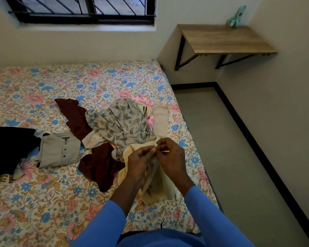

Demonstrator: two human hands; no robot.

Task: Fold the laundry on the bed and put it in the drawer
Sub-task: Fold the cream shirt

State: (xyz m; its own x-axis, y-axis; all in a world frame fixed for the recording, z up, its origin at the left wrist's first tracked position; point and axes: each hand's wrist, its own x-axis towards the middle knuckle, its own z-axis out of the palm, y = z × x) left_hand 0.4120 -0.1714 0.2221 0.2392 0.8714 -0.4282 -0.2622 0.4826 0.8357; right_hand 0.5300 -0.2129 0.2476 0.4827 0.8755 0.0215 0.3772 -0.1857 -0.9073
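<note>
Head view: cream cloth (165,186) edge hidden within left hand (139,162) grip

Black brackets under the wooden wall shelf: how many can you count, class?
2. The left bracket stands under the left end of the wooden wall shelf; the right bracket is under its right half, partly hidden by the board.

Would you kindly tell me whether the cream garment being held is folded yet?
Not folded. The cream garment hangs bunched and creased from the left hand and right hand, which pinch its top edge.
</note>
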